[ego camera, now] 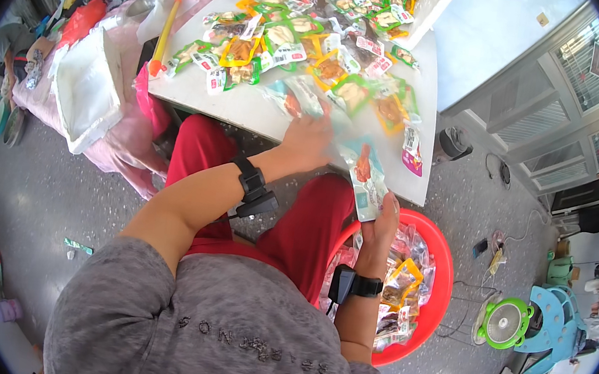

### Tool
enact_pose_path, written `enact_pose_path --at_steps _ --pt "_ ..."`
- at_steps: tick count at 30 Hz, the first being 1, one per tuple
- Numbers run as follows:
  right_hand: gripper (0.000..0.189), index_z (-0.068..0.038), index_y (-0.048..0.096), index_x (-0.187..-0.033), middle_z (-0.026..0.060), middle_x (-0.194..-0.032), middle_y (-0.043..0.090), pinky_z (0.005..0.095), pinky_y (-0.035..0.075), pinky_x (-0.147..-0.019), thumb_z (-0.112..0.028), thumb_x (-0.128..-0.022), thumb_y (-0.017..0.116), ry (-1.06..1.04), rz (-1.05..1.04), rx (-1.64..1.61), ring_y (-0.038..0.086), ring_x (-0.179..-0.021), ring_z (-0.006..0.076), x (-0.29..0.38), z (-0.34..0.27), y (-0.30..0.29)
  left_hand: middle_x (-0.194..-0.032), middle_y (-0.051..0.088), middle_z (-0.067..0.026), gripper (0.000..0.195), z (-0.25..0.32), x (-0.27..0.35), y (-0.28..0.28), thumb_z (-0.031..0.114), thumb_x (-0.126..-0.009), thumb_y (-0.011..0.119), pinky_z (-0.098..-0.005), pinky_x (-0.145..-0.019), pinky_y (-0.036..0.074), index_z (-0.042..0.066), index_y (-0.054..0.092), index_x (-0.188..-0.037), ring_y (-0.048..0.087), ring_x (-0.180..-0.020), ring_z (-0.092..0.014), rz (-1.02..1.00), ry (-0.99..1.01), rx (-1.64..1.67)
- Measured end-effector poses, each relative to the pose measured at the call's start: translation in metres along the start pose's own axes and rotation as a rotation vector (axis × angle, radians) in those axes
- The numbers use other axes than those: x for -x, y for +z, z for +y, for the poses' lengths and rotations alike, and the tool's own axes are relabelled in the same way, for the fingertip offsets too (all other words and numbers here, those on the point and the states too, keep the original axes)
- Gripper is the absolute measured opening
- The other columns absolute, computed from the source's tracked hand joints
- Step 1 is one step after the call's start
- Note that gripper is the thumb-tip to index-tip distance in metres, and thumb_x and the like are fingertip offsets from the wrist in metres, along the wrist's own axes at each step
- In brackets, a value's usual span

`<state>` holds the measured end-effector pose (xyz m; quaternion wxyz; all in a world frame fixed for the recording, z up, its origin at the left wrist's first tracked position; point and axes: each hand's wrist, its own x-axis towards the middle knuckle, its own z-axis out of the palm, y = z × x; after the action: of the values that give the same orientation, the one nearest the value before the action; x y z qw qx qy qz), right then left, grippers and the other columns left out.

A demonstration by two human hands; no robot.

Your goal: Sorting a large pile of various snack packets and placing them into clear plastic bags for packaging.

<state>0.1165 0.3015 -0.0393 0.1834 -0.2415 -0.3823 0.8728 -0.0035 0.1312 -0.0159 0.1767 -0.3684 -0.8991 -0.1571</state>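
My right hand (382,218) grips the lower end of a clear plastic food packet (363,164) with pale blue printing and a reddish-brown drumstick-like piece inside. The packet slants up past the front edge of the white table (204,97). On the tabletop, my left hand (307,141) is blurred by motion, its fingers at another pale blue packet (290,100); whether it grips this is not clear. Beyond it lie sealed packets with green borders (281,35) and orange borders (242,50). A purple-ended packet (413,150) is near the table's right edge.
A white foam box (436,8) full of packets stands at the back. Below my right arm, a red plastic tub (444,292) holds more. To the left are a yellow-orange stick (167,33) and a white foam tray (89,85). A green fan (505,323) stands right.
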Motion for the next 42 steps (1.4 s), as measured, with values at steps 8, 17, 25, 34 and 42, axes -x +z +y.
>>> enact_pose_path --at_steps 8,17,25,34,42 --pt "0.026 0.003 0.033 -0.100 0.0178 -0.090 0.048 0.0341 0.046 -0.066 -0.008 -0.079 0.042 -0.039 -0.001 -0.051 0.052 -0.080 0.0254 -0.007 0.004 0.014 -0.074 0.051 -0.0085 0.030 -0.018 -0.005 0.021 0.016 -0.064 0.046 -0.0343 -0.064 0.040 0.006 0.048 -0.092 0.049 -0.074 -0.025 -0.176 -0.098 -0.083" --pt "0.023 0.003 0.036 -0.096 0.0181 -0.088 0.049 0.0335 0.047 -0.062 -0.003 -0.075 0.043 0.137 -0.082 0.003 0.054 -0.075 0.0239 -0.025 0.013 0.022 -0.073 0.049 -0.0144 0.010 -0.004 -0.003 -0.008 0.012 -0.070 0.042 -0.0389 -0.062 0.038 0.003 0.045 -0.073 0.048 -0.071 -0.031 -0.077 -0.204 0.231" --pt "0.024 0.004 0.036 -0.095 0.0174 -0.087 0.047 0.0364 0.047 -0.064 -0.001 -0.073 0.043 0.178 -0.288 -0.081 0.053 -0.076 0.0259 -0.062 0.039 0.035 -0.074 0.048 -0.0130 0.007 -0.002 0.001 -0.014 0.008 -0.065 0.045 -0.0373 -0.067 0.038 0.002 0.047 -0.069 0.046 -0.076 -0.029 0.070 0.062 0.089" --pt "0.025 0.003 0.044 -0.092 0.0117 -0.087 0.050 0.0312 0.044 -0.059 -0.018 -0.079 0.039 0.130 -0.195 -0.010 0.051 -0.076 0.0206 -0.042 0.043 0.111 -0.080 0.048 -0.0142 0.008 0.002 0.005 -0.011 0.007 -0.062 0.048 -0.0371 -0.068 0.037 0.002 0.046 -0.069 0.046 -0.078 -0.030 0.069 0.028 0.285" --pt "0.018 -0.002 0.042 -0.083 0.0053 -0.068 0.050 0.0197 0.036 -0.037 -0.015 -0.075 0.050 0.396 -0.433 0.222 0.050 -0.059 0.0108 -0.035 0.029 0.085 -0.078 0.048 -0.0148 0.009 -0.003 0.009 -0.009 0.007 -0.062 0.048 -0.0370 -0.066 0.037 0.001 0.045 -0.068 0.046 -0.078 -0.031 0.146 0.058 0.376"
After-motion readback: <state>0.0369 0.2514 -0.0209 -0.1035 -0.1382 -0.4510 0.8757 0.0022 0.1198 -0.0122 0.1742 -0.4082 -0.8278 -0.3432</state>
